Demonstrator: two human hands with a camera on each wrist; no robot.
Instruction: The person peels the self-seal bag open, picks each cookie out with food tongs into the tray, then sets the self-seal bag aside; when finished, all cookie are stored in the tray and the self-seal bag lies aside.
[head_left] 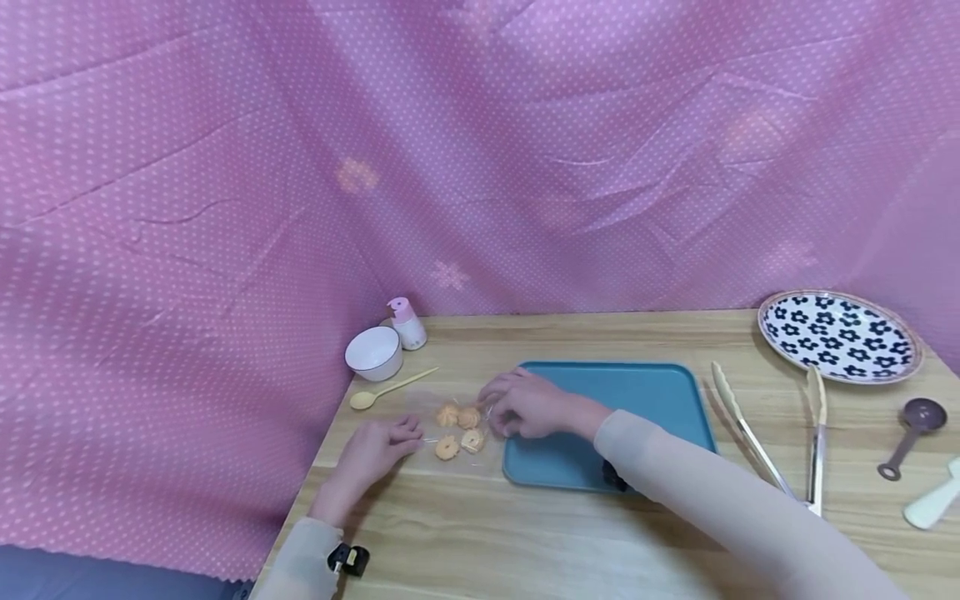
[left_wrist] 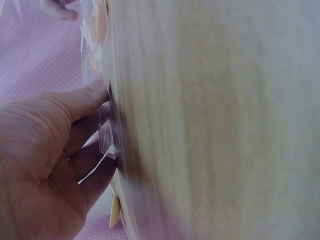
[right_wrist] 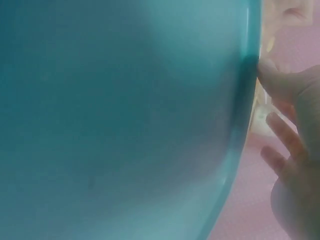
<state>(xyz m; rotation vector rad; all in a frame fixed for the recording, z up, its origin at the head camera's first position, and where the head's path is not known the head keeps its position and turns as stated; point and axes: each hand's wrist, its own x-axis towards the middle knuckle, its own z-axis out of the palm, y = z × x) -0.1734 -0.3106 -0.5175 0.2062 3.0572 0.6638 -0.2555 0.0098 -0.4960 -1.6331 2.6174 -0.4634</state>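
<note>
Four cookies point(head_left: 447, 448), clear bag point(head_left: 458, 432) — left grip point(head_left: 372, 451) pinching, right grip point(head_left: 528, 404) alongside

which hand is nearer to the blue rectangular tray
Right: the right hand is over the left edge of the tray; the left hand is apart, across the clear plastic cookie bag.

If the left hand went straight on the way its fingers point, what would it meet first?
Probably the cookies in the clear bag, whose edge the left hand pinches; which cookie comes first is hard to tell.
</note>
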